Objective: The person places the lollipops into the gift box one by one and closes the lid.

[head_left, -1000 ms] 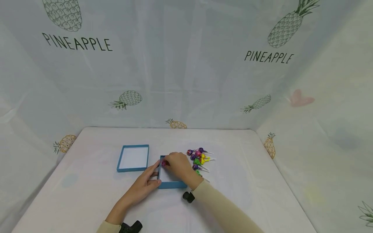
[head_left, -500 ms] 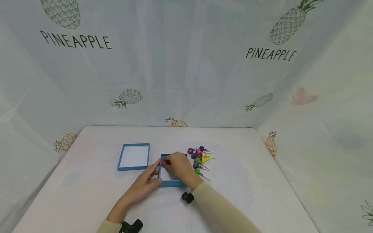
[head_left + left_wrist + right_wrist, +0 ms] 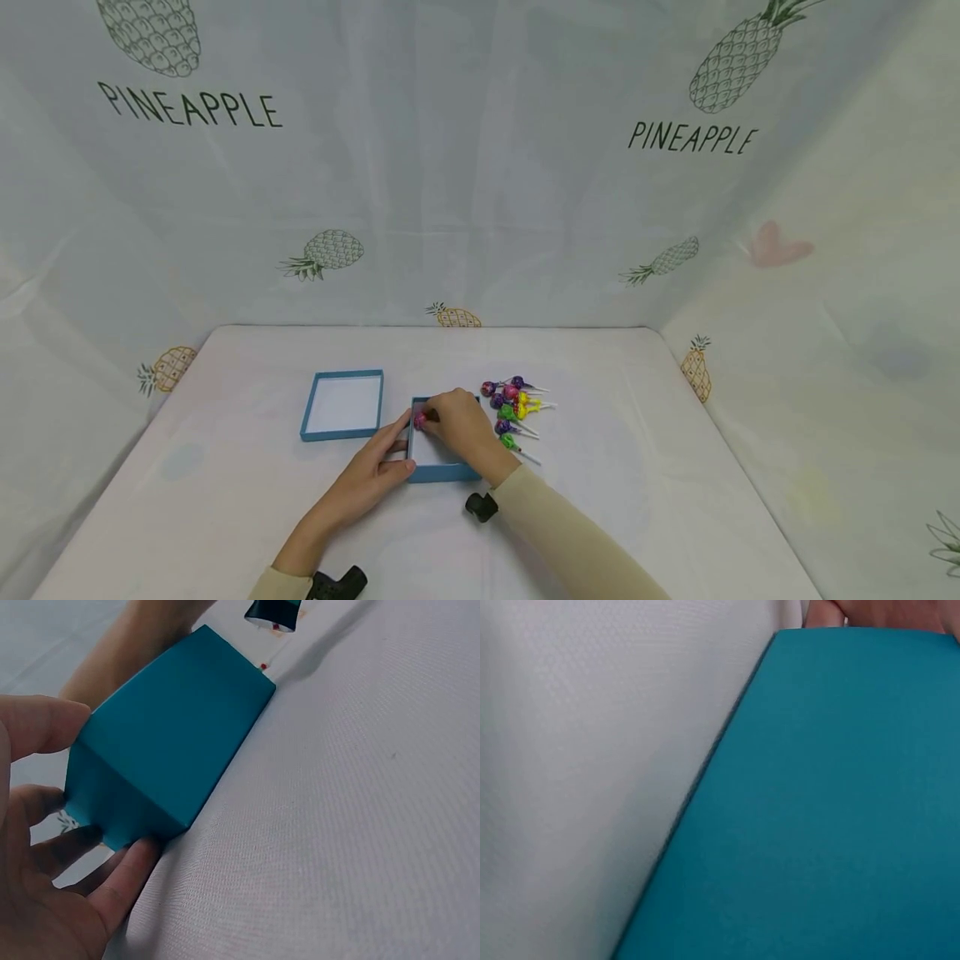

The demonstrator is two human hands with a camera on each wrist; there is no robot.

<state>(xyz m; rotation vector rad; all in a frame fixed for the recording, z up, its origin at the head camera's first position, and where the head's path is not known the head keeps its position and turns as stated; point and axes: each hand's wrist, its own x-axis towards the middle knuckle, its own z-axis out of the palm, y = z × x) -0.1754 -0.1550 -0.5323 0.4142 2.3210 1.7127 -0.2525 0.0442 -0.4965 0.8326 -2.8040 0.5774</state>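
A blue open-topped box (image 3: pixel 446 473) with a white inside sits mid-table; its teal outer walls fill much of both wrist views. My left hand (image 3: pixel 372 472) lies against its left wall, fingers extended along it and thumb at the near corner. In the left wrist view, the fingertips (image 3: pixel 139 859) touch the box's side wall. Reaching over the rim, my right hand (image 3: pixel 461 425) pinches a pink-purple wrapped lollipop (image 3: pixel 420 421) inside the box, by the far left corner. Its stick is hidden by the hand. The right wrist view shows neither that lollipop nor the pinching fingers.
Several wrapped lollipops, including a yellow one (image 3: pixel 525 406) and a green one (image 3: pixel 508 442), lie right of the box, sticks mostly pointing right. A shallow blue-rimmed lid (image 3: pixel 341 436) lies left of it. White cloth covers the table (image 3: pixel 637 467); a pineapple-print curtain (image 3: pixel 465 167) hangs behind.
The view has shifted slightly with the head. Both hands stay nearly in place, and the lollipop remains pinched at the box's left side.
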